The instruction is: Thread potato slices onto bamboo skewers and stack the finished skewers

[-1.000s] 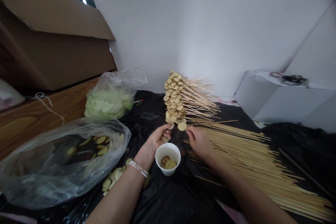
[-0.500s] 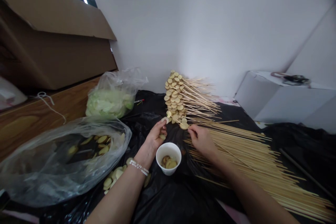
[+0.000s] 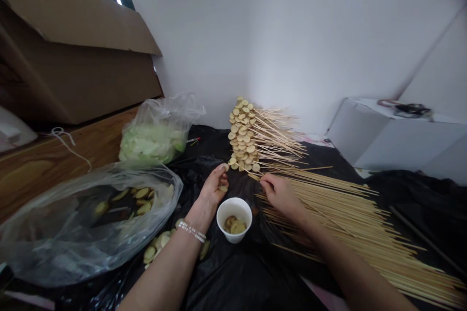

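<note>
My left hand [image 3: 213,184] pinches a potato slice [image 3: 225,167] between thumb and fingertips, and another pale slice [image 3: 223,188] shows against the curled fingers. In my right hand [image 3: 279,192] is a bamboo skewer [image 3: 245,170] pointing left. A potato slice [image 3: 253,176] on it, seen nearly edge-on, sits close to my right fingertips. Another slice [image 3: 232,161] appears near the skewer's tip; whether it is on this skewer I cannot tell. Just behind stands a stack of skewered potato slices [image 3: 242,131]. A white cup [image 3: 234,238] with a few slices inside stands between my forearms.
Loose bamboo skewers [image 3: 350,218] cover the right side. At left lie an open clear bag [image 3: 73,233] with slices, a loose slice pile [image 3: 160,242], and a bag of pale green pieces [image 3: 153,141]. A cardboard box [image 3: 91,73] stands behind; black plastic [image 3: 233,277] covers the surface.
My left hand has shifted slightly left, keeping its slice, away from the skewer. The slice near my right fingers has turned from face-on to nearly edge-on.
</note>
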Tool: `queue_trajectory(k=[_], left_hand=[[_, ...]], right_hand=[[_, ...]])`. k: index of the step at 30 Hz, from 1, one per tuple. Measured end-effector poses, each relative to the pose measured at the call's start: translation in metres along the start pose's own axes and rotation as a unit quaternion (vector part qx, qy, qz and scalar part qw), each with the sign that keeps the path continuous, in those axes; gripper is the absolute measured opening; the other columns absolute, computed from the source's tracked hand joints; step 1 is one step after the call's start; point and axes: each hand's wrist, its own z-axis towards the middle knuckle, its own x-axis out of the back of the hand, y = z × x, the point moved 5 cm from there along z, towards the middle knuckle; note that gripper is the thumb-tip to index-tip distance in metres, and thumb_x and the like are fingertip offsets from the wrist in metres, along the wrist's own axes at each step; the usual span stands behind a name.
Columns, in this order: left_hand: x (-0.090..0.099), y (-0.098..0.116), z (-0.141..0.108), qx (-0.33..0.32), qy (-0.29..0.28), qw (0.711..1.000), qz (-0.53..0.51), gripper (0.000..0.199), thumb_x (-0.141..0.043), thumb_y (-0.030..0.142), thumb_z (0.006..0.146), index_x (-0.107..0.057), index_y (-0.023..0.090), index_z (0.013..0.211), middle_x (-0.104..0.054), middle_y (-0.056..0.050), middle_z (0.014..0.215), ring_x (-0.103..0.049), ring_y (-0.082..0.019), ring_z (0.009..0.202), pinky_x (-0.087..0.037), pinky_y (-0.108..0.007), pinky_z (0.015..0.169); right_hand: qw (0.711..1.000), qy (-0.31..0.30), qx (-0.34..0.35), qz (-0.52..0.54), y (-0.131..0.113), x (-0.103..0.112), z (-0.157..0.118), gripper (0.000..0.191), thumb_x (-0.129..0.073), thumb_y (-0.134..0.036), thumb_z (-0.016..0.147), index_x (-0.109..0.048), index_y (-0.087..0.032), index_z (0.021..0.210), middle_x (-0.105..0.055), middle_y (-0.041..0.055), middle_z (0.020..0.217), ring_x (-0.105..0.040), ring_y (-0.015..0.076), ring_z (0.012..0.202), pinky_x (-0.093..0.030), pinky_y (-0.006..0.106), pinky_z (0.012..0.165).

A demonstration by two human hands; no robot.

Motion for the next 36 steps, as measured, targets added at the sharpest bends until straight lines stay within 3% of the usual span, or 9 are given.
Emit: queue_trajectory(k=[4, 11, 15, 19, 22, 27, 29, 32, 36], left_hand=[[-0.001, 0.001, -0.001, -0.017, 0.007, 0.999, 0.029, 0.013, -0.067, 0.012, 0.078, -0.059, 0.016, 0.088, -0.059, 0.0, 0.075, -0.047, 0.0, 0.043, -0.032, -0.007, 0.033], [-0.014, -0.004, -0.013, 0.055, -0.042, 0.997, -0.018, 0.018, -0.067, 0.031, 0.08, -0.061, 0.015, 0.087, -0.061, -0.002, 0.078, -0.044, 0.0, 0.042, -0.031, -0.007, 0.032], [-0.019, -0.008, -0.016, 0.077, -0.055, 0.995, 0.014, 0.023, -0.073, 0.032, 0.074, -0.06, 0.014, 0.082, -0.058, -0.001, 0.073, -0.043, 0.0, 0.042, -0.029, -0.007, 0.031], [-0.018, -0.008, -0.015, 0.06, -0.048, 0.997, 0.021, 0.018, -0.071, 0.027, 0.076, -0.059, 0.014, 0.079, -0.057, 0.0, 0.069, -0.044, 0.0, 0.042, -0.029, -0.007, 0.032], [-0.016, -0.007, -0.014, 0.048, -0.048, 0.997, 0.021, 0.014, -0.07, 0.02, 0.077, -0.058, 0.013, 0.077, -0.057, 0.001, 0.067, -0.045, -0.001, 0.043, -0.028, -0.007, 0.032], [-0.017, -0.007, -0.013, 0.048, -0.075, 0.996, 0.018, 0.014, -0.072, 0.019, 0.075, -0.059, 0.013, 0.077, -0.057, 0.001, 0.066, -0.045, -0.001, 0.044, -0.029, -0.007, 0.034], [-0.016, -0.006, -0.011, 0.024, -0.072, 0.996, 0.035, 0.017, -0.075, 0.02, 0.072, -0.06, 0.012, 0.076, -0.057, 0.001, 0.065, -0.044, -0.001, 0.044, -0.029, -0.008, 0.034], [-0.016, -0.004, -0.009, -0.023, -0.076, 0.995, 0.065, 0.026, -0.082, 0.023, 0.063, -0.062, 0.011, 0.075, -0.059, 0.001, 0.067, -0.044, -0.001, 0.045, -0.028, -0.008, 0.034], [-0.017, -0.005, -0.007, -0.051, -0.077, 0.992, 0.081, 0.037, -0.087, 0.031, 0.053, -0.062, 0.012, 0.073, -0.06, 0.0, 0.069, -0.042, 0.0, 0.045, -0.024, -0.008, 0.034]], right_hand=[[1.0, 0.008, -0.003, -0.011, 0.001, 0.001, 0.0, 0.02, -0.046, -0.02, 0.086, -0.064, -0.019, 0.078, -0.066, 0.0024, 0.07, -0.057, 0.0147, 0.063, -0.037, 0.024, 0.063], [1.0, 0.0, -0.003, -0.017, 0.0, -0.002, 0.0, 0.019, -0.047, -0.019, 0.086, -0.064, -0.019, 0.077, -0.066, 0.0021, 0.07, -0.057, 0.0148, 0.063, -0.036, 0.024, 0.062], [1.0, -0.004, 0.001, -0.008, -0.002, -0.002, -0.001, 0.019, -0.048, -0.017, 0.085, -0.065, -0.019, 0.078, -0.067, 0.0026, 0.072, -0.058, 0.0145, 0.064, -0.037, 0.024, 0.063], [1.0, 0.007, 0.001, 0.028, -0.003, -0.002, 0.001, 0.018, -0.05, -0.017, 0.083, -0.067, -0.018, 0.077, -0.068, 0.0035, 0.074, -0.059, 0.0152, 0.067, -0.04, 0.025, 0.065], [0.99, -0.026, -0.067, 0.12, 0.002, -0.006, 0.002, 0.019, -0.051, -0.024, 0.083, -0.065, -0.018, 0.071, -0.066, 0.0014, 0.065, -0.058, 0.0137, 0.057, -0.04, 0.024, 0.057], [0.928, -0.119, -0.216, 0.281, 0.012, -0.019, -0.001, 0.017, -0.054, -0.032, 0.078, -0.063, -0.018, 0.074, -0.051, -0.0058, 0.044, -0.045, 0.0103, 0.037, -0.033, 0.021, 0.041], [0.93, -0.097, -0.213, 0.283, 0.013, -0.017, 0.0, 0.015, -0.057, -0.031, 0.075, -0.064, -0.018, 0.074, -0.053, -0.0054, 0.046, -0.046, 0.0105, 0.04, -0.035, 0.022, 0.043], [0.958, -0.026, -0.15, 0.243, 0.013, -0.009, 0.004, 0.013, -0.059, -0.028, 0.071, -0.065, -0.017, 0.067, -0.062, -0.0011, 0.058, -0.053, 0.0121, 0.054, -0.041, 0.024, 0.055], [0.975, 0.026, -0.111, 0.188, 0.01, -0.003, 0.005, 0.016, -0.057, -0.028, 0.074, -0.067, -0.017, 0.07, -0.067, 0.002, 0.067, -0.057, 0.0146, 0.062, -0.043, 0.026, 0.063]])
